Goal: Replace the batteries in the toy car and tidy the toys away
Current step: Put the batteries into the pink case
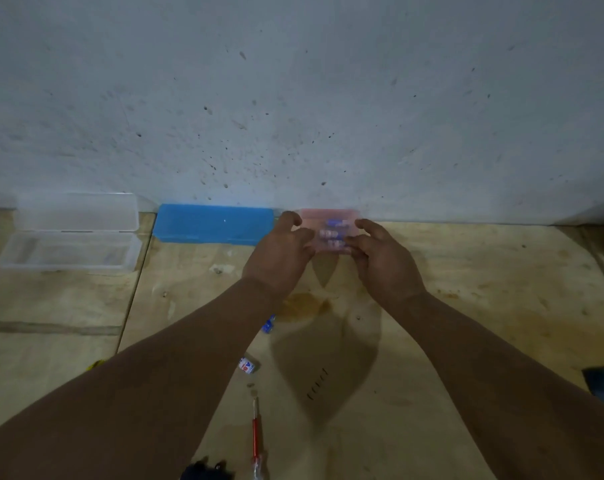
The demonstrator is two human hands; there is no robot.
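Both hands are at the pink translucent case (330, 233), which sits against the base of the wall at the far end of the reach. The left hand (283, 252) grips the case's left end with curled fingers, and the right hand (383, 256) grips its right end the same way; the frame is motion-blurred here, so whether the lid is being opened or pressed closed cannot be determined. Several batteries (332, 233) with blue markings are visible through the case between the two hands. Just to the left of the left hand lies a closed blue case (213, 223), and well beyond it, further left, an open clear case (71, 233). Nearer the body, below the left forearm, two loose batteries remain on the plywood surface (466, 289): a blue one (268, 323) just beside the forearm and a white-and-red one (246, 366) a little nearer. A red-handled screwdriver (256, 438) lies nearer still, and beside it at the bottom edge is a dark object (205, 471), possibly the toy car, though too little shows to confirm. Judged status: the battery stage is still in hand, with cells and tool not yet put away. Whether new batteries are fitted cannot be established. Tidying appears largely outstanding.
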